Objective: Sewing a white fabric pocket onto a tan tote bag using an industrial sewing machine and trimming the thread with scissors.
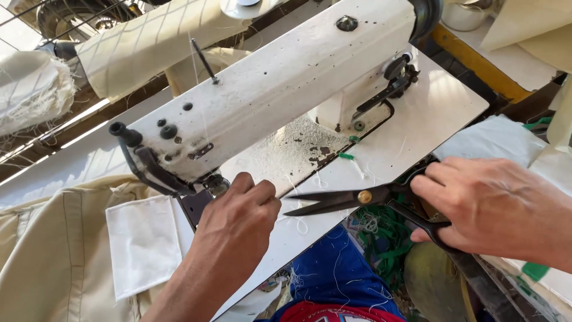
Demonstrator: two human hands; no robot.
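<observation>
My right grip [488, 206] held open scissors [351, 200], blades pointing at nine o'clock toward my left grip [238, 217], pinched at the needle; one slip could have nicked a knuckle.

The left hand [238, 217] covers the needle and presser foot of the sewing machine [274, 89], so what lies under the needle cannot be told, and its fingertips are out of sight. The right hand [494, 209] hides the handle loops of the black scissors [351, 200], and its wrist is cut off by the right edge. The machine's handwheel is cut off at the top edge, the cream cloth [53, 262] runs off the left and bottom edges, and the thread is too fine to follow.
</observation>
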